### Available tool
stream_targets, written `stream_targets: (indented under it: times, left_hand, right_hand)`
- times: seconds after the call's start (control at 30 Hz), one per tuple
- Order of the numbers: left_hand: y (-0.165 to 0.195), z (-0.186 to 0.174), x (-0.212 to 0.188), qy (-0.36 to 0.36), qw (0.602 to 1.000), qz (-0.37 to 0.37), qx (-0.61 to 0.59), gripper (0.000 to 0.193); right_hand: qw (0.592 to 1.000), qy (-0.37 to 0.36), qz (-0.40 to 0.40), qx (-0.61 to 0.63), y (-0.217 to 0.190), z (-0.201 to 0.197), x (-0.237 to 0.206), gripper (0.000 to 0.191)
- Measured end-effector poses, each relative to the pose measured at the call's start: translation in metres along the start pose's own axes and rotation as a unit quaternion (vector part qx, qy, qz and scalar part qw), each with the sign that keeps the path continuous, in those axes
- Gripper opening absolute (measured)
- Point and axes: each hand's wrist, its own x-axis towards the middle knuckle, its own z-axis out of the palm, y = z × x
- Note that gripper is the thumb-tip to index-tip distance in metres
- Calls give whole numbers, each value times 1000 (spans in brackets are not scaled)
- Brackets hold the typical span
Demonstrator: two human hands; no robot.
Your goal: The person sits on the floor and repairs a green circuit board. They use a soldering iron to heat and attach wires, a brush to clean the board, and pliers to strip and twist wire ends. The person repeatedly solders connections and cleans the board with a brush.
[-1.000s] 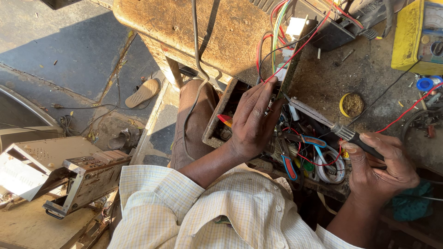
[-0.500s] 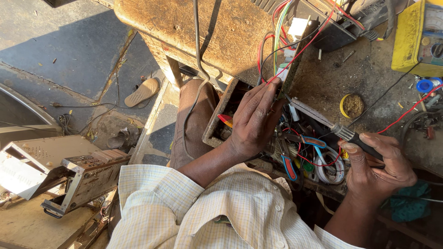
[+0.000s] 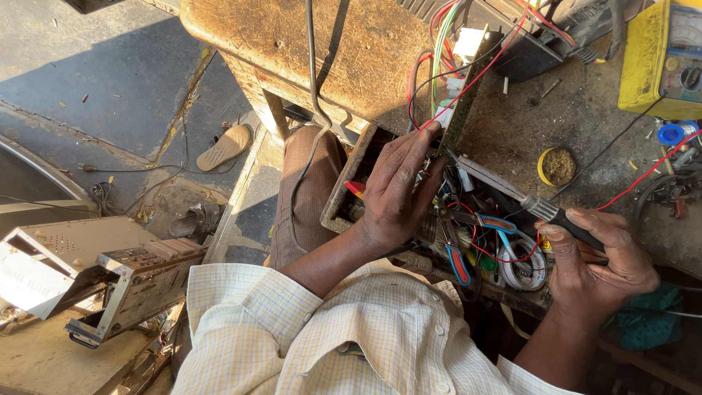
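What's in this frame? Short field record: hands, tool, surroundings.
left hand: flat on wiring inside an open drawer, fingers spread, gripping nothing visible
right hand: closed round the black handle of a soldering iron
iron tip: points toward the left hand's fingertips; contact point hidden
wires: red, green and white bundle running up from the drawer
bench: worn wood, dusty
yellow meter: upper right on the bench
small yellow tin: open, beside the iron
sandal: on the floor, left

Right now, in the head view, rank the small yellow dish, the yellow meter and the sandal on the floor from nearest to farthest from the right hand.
From the right hand:
1. Small yellow dish, just above it on the bench.
2. Yellow meter, top right corner.
3. Sandal, far left on the floor.
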Motion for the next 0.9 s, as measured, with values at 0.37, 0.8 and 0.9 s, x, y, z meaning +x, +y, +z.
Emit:
stream_targets:
  times: [0.37, 0.8, 0.9]
  left_hand:
    - [0, 2, -1, 0, 1000, 2, 2, 66]
    - [1, 7, 8, -10, 1000, 19, -13, 68]
    - [2, 12, 10, -31, 999, 14, -5, 68]
  right_hand:
    - [942, 153, 94, 285, 46, -43, -13, 30]
    - [898, 7, 210, 386, 10, -22, -4, 16]
    - [913, 5, 213, 347, 5, 21, 5, 11]
